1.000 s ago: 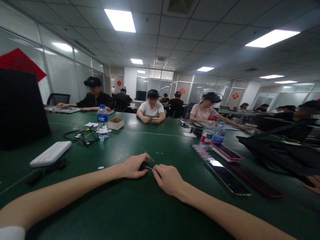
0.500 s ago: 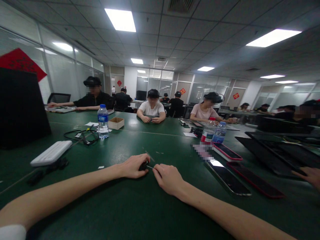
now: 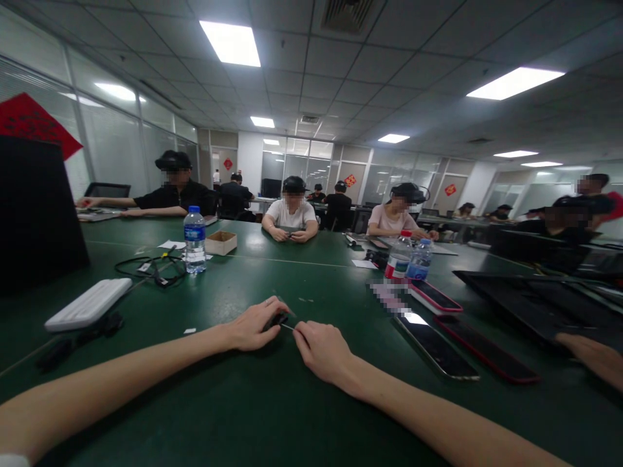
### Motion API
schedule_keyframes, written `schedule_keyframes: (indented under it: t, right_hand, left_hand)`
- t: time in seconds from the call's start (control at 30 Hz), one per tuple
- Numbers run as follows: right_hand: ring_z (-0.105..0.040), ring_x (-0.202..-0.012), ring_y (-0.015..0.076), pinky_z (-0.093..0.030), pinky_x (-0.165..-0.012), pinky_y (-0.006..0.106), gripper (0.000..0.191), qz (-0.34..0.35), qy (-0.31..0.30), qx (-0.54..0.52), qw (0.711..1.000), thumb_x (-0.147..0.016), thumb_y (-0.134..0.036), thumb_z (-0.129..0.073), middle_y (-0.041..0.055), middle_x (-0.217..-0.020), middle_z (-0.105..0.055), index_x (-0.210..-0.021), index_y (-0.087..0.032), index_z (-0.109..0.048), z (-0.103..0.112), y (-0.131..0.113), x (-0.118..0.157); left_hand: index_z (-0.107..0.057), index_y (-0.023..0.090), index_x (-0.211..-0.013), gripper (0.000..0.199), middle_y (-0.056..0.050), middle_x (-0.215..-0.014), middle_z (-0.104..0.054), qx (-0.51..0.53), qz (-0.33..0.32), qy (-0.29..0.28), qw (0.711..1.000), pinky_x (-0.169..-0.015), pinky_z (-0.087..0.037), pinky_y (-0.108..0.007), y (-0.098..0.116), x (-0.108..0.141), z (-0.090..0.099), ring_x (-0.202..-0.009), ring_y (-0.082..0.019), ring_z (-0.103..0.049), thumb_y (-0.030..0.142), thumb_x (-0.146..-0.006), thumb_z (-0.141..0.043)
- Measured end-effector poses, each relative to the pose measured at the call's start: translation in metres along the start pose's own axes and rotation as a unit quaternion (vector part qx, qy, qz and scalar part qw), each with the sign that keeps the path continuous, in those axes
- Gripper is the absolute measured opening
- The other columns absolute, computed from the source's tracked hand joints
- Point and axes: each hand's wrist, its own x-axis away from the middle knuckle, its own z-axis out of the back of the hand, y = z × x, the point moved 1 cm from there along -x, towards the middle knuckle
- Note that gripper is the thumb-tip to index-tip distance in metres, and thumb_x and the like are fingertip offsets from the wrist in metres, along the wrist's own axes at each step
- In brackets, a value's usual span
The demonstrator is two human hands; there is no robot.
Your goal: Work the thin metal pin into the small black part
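My left hand (image 3: 256,324) rests on the green table (image 3: 233,402), thumb and fingers closed around a small black object (image 3: 279,319). Fingers hide most of that object, so its kind does not show. A thin, pale, rod-like piece (image 3: 288,327) runs from it to my right hand (image 3: 324,350). The right thumb and forefinger are pinched on the rod's near end, with the other fingers curled. Just beyond the fingertips is a faint see-through sliver, too blurred to name.
To the left lie a white box-shaped device (image 3: 88,305), cables (image 3: 156,267), a water bottle (image 3: 195,240) and a small open box (image 3: 221,244). Phones (image 3: 437,347) and two bottles (image 3: 399,256) stand right. A co-worker's hand (image 3: 591,357) touches a black panel (image 3: 516,305). People sit opposite.
The view has turned slightly right. My left fingers have shifted a little around the black object, while my right hand keeps its pinch. At right, the co-worker's black panel has moved.
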Motion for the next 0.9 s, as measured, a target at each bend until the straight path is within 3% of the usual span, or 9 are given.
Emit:
schedule_keyframes:
  t: [0.17, 0.33, 0.6, 0.9]
  right_hand:
    - [-0.063, -0.079, 0.0162, -0.045, -0.071, 0.026, 0.036, -0.008, 0.014, 0.010, 1.000, -0.099, -0.038, -0.030, 0.0071, -0.095, -0.067, -0.102, -0.020, -0.062, -0.005, 0.002, 0.000]
    - [-0.063, -0.078, 0.0158, -0.045, -0.069, 0.025, 0.036, 0.003, 0.013, 0.017, 1.000, -0.099, -0.037, -0.030, 0.0069, -0.095, -0.066, -0.102, -0.020, -0.061, -0.004, 0.003, 0.001]
    - [-0.062, -0.072, 0.0155, -0.045, -0.064, 0.025, 0.037, 0.042, 0.015, 0.074, 0.996, -0.100, -0.037, -0.027, 0.0068, -0.093, -0.066, -0.102, -0.020, -0.060, -0.002, 0.001, 0.002]
    - [-0.059, -0.066, 0.0126, -0.040, -0.061, 0.023, 0.036, 0.071, 0.046, 0.096, 0.992, -0.097, -0.037, -0.035, 0.0051, -0.083, -0.066, -0.093, -0.018, -0.065, -0.003, 0.030, -0.010]
  left_hand:
    - [-0.048, 0.022, -0.115, 0.029, -0.006, -0.111, -0.047, -0.005, 0.011, 0.008, 1.000, -0.078, -0.046, -0.030, -0.001, 0.001, -0.004, -0.088, -0.016, -0.053, 0.020, -0.086, -0.049]
    - [-0.051, 0.021, -0.103, 0.016, -0.005, -0.107, -0.047, 0.012, 0.043, 0.028, 0.999, -0.074, -0.047, -0.028, -0.004, 0.000, -0.007, -0.085, -0.015, -0.054, 0.021, -0.087, -0.050]
    - [-0.050, 0.021, -0.098, 0.015, -0.003, -0.100, -0.051, 0.000, 0.055, 0.033, 0.998, -0.066, -0.044, -0.027, -0.007, 0.000, -0.011, -0.077, -0.014, -0.055, 0.028, -0.086, -0.054]
    - [-0.049, 0.021, -0.098, 0.016, -0.003, -0.098, -0.054, 0.004, 0.081, 0.030, 0.996, -0.071, -0.044, -0.030, -0.007, 0.000, -0.012, -0.082, -0.017, -0.055, 0.030, -0.087, -0.053]
